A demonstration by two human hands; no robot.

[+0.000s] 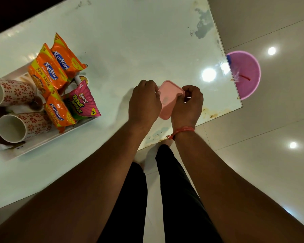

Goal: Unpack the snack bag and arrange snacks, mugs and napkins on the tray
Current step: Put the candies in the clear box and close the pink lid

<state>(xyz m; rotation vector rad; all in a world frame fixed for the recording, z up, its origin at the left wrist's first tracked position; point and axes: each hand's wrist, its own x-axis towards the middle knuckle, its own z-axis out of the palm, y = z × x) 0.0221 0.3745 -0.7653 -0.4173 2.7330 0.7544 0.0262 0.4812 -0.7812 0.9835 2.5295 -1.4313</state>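
At the far left, a white rectangular plastic tray [47,140] sits on the glossy white glass-topped counter [130,41], its left part cut off by the picture's edge. Inside lie 2 white ceramic mugs with red flower print [19,128], both tipped on their sides with mouths toward the left. Beside them, 3 orange Kurkure snack packets [47,71] lean across the tray's middle, and 1 pink Bingo Tedhe Medhe snack packet [81,104] rests at the tray's right end, its corner overhanging the rim. White napkin material shows under the mugs, mostly hidden.

Between the tray and the hands the counter is bare, and a wide open stretch runs toward its far edge. The left hand [144,102] and right hand [187,106] meet over a pink rounded-square plastic box [167,97] close to the counter's near-right corner. Both wrists are bent down, knuckles up; the fingers [191,91] of each hand curl over opposite sides of the box, gripping its rim. A red thread band [182,131] circles the right wrist. Beyond the right edge, a pink round plastic tub [247,74] stands on the tiled floor [270,155].
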